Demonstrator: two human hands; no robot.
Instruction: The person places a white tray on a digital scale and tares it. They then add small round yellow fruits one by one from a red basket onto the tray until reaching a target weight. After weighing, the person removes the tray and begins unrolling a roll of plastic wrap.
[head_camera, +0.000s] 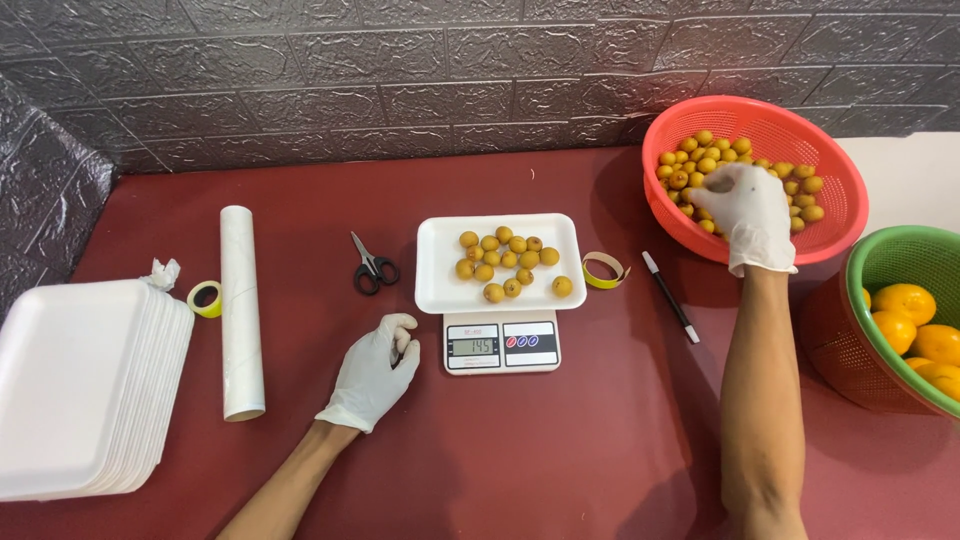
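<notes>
Right hand (748, 205) is curling its gloved fingers around small yellow fruits (700, 165) inside the red basket (840, 215) near the counter's back right corner, while the left hand (375, 368) is resting loosely spread beside the scale (502, 343), whose white tray (440, 285) is holding more fruit.

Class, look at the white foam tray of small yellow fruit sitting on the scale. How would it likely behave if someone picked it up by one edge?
The foam tray looks thin, so it would probably flex. The round fruit lie loose and would likely roll toward the low side. It overhangs the small scale, so pressing an edge might tip it.
</notes>
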